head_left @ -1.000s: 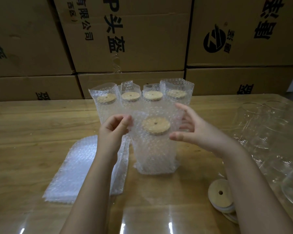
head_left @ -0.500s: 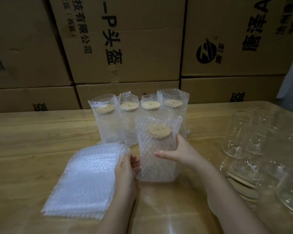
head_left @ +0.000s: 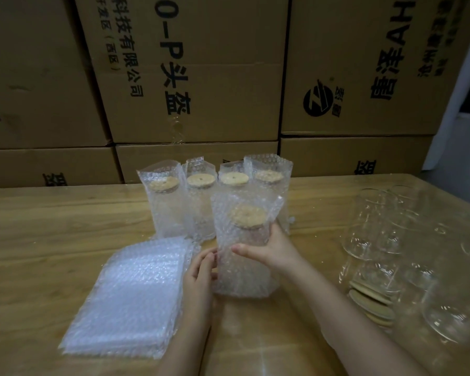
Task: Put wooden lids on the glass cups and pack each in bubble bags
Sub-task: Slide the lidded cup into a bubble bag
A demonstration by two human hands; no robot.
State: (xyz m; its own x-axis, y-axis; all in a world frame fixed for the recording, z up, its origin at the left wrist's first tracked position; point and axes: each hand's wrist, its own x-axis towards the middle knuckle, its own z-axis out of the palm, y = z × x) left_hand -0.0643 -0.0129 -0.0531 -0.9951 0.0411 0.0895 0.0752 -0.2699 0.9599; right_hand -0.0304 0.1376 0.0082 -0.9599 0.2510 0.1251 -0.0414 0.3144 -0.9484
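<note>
A lidded glass cup in a bubble bag [head_left: 243, 256] stands upright at the table's middle, its wooden lid [head_left: 247, 216] showing through the wrap. My right hand [head_left: 272, 246] grips its right side, thumb across the front. My left hand [head_left: 201, 270] touches its lower left side with loosely curled fingers. Behind it stands a row of several bagged, lidded cups [head_left: 215, 196]. A stack of flat bubble bags [head_left: 130, 297] lies at the left. Bare glass cups [head_left: 391, 234] stand at the right, with a pile of wooden lids [head_left: 369, 302] seen through them.
Stacked cardboard boxes [head_left: 190, 77] wall off the back of the wooden table [head_left: 52, 226]. The table's near edge carries a glossy strip with light reflections. A large glass [head_left: 456, 318] stands at the near right.
My hands dropped from the bag's top to its sides; the left moved to the lower left, the right wrapped round the cup. The head view tilted upward.
</note>
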